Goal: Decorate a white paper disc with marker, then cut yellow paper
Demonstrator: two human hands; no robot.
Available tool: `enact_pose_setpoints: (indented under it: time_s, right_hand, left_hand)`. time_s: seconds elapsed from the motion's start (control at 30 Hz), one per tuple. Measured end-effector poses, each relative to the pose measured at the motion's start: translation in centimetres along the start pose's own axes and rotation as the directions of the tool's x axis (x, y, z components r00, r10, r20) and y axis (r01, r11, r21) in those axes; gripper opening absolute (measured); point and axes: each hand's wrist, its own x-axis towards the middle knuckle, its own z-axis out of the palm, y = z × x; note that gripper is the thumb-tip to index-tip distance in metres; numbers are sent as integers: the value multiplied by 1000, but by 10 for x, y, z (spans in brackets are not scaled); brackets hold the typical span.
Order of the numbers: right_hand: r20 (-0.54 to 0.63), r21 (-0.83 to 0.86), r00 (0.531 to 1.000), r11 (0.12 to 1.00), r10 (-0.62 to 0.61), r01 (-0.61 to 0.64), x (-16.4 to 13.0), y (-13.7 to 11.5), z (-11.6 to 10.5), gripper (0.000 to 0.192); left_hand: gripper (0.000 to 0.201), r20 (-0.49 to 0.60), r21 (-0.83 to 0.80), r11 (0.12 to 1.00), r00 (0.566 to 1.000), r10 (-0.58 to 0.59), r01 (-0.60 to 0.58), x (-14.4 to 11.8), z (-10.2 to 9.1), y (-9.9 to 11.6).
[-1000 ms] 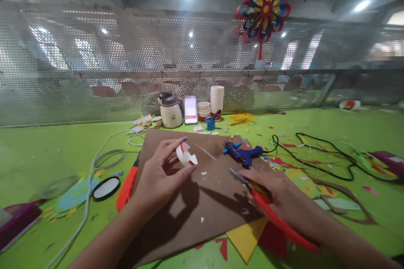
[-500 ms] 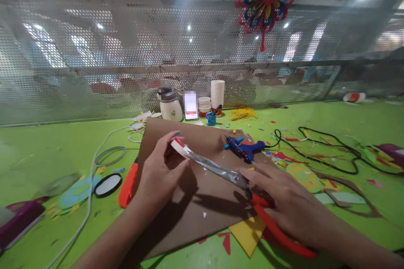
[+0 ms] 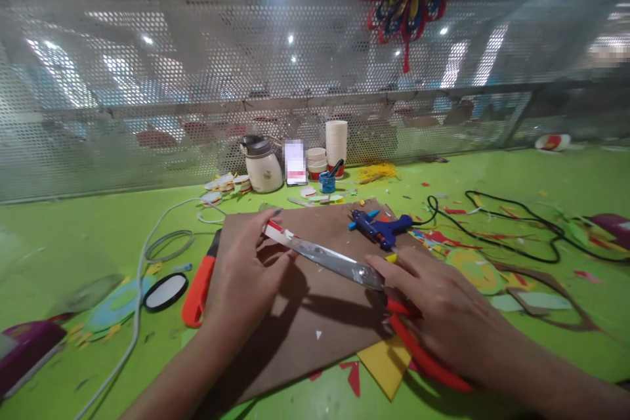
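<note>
- Left hand [image 3: 246, 275], frame centre: fingers pinching paper strip [image 3: 275, 231].
- Right hand [image 3: 443, 315] fingers gripping scissors [image 3: 335, 261], blades at strip.
- Risk: nicked fingertip, blades near thumb.

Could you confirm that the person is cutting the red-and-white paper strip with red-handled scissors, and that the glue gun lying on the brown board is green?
Not quite: the glue gun on the brown board is blue, as the head view shows. Otherwise yes: the right hand works the red-handled scissors at the red-and-white paper strip held by the left hand.
</note>
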Motion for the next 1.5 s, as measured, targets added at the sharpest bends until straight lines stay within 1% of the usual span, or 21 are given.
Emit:
enact_pose_setpoints:
  time_s: [0.07,0.1,0.17,0.23,0.37,0.57,0.7,0.8,1.03,1.27,1.5]
  right_hand:
    - [-8,-12,1000,1000,0,-1,0,0,1,48]
    - [-14,-17,1000,1000,1,-1,0,0,1,47]
    - [-24,-21,1000,1000,-2,1,0,0,2,46]
    - [-15,-17,1000,1000,-1,1,-1,1,2,46]
    - [34,-10,999,1000,-10,10,-1,5,-1,45]
    - [27,-52,996,995,-86,87,1,11,-8,45]
    - [34,-69,995,993,-93,95,0,14,-12,45]
    - [39,-76,994,992,-98,101,0,15,-13,44]
    - [9,-88,993,989,-120,120,2,14,-17,40]
    - [1,-66,992,990,-125,125,0,15,-16,42]
    - [3,-67,992,990,-126,126,0,13,-18,41]
  left_hand:
    - [56,1,64,997,1000,31,-31,0,0,2]
    - [56,-7,122,991,998,59,-58,0,-1,4]
    - [54,-18,244,964,994,109,-101,1,-2,9]
    - [52,-1,315,941,991,135,-127,2,-3,14]
    - [51,32,322,934,988,153,-155,1,-2,14]
    - [50,93,386,892,972,215,-235,0,-3,9]
    - [50,130,408,869,960,247,-279,0,-5,8]
    - [51,131,421,864,961,242,-275,-1,-5,10]
    - [50,111,439,865,970,215,-242,-3,-4,13]
    - [50,98,396,895,978,182,-206,-2,-3,17]
    - [48,86,388,901,981,174,-194,-4,-2,19]
